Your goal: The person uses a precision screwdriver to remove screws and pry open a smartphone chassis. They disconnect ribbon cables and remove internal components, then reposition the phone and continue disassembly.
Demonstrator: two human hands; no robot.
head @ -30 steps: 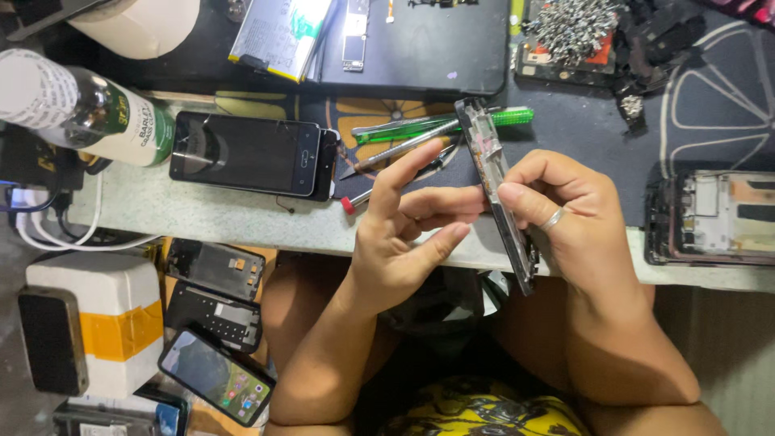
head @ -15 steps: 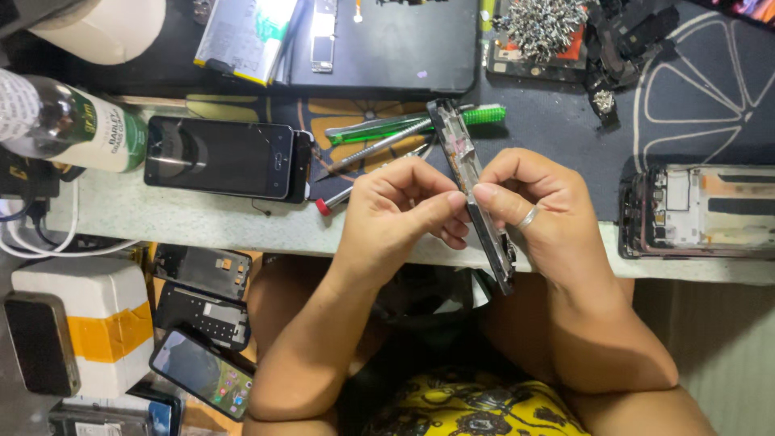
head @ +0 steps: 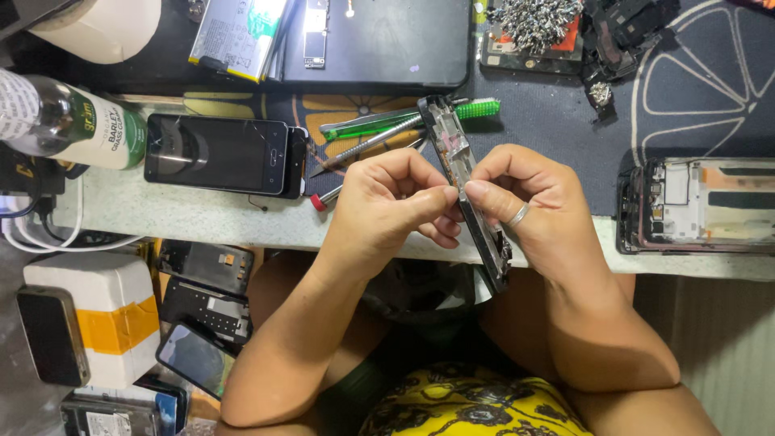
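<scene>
An opened phone body stands on edge over the table's front edge, its inner parts showing. My right hand, with a ring on one finger, grips its right side. My left hand pinches the phone's left side with the fingertips at its middle. Both hands meet on the phone.
A black phone with a cracked screen lies left of my hands. Screwdrivers and green tools lie behind them. Another opened phone sits at the right. A bottle stands far left. Several phones lie below the table.
My left hand went from open fingers beside the phone to pinching it. The phone is held a little more upright between both hands.
</scene>
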